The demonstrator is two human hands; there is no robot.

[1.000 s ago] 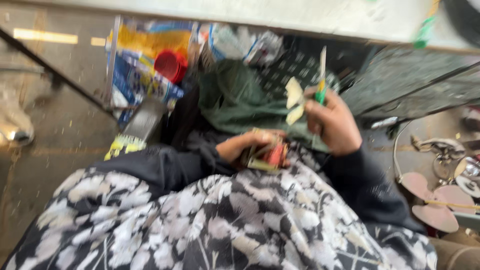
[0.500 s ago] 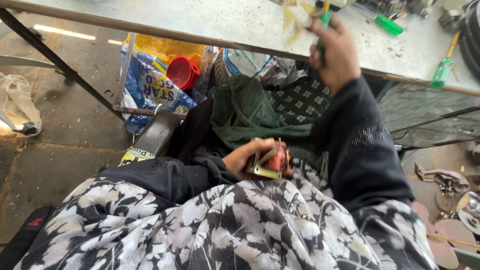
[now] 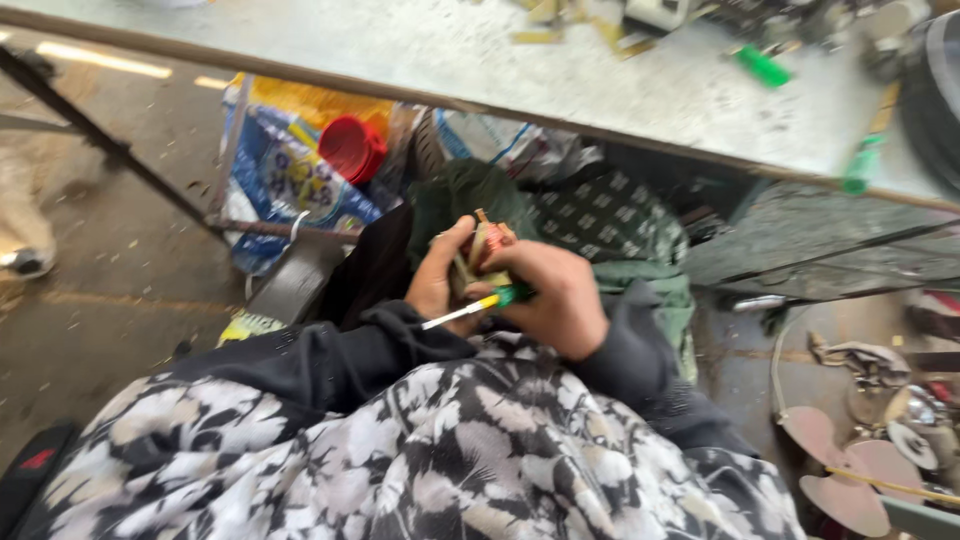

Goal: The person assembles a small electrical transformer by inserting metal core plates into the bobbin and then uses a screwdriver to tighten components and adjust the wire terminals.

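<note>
Left hand: fingers closed round a small coil part, apparently copper-wound, held over the lap below the bench edge. Right hand: down from the bench since earlier, fingers gripping a green-handled screwdriver against the part.

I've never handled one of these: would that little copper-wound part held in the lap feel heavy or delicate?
The copper-wound part probably feels heavy for its size, since it looks like metal wrapped in wire. It seems stiff: the left hand grips it without it bending. The thin windings may be fragile, so the green-handled screwdriver in the right hand could nick them.
</note>
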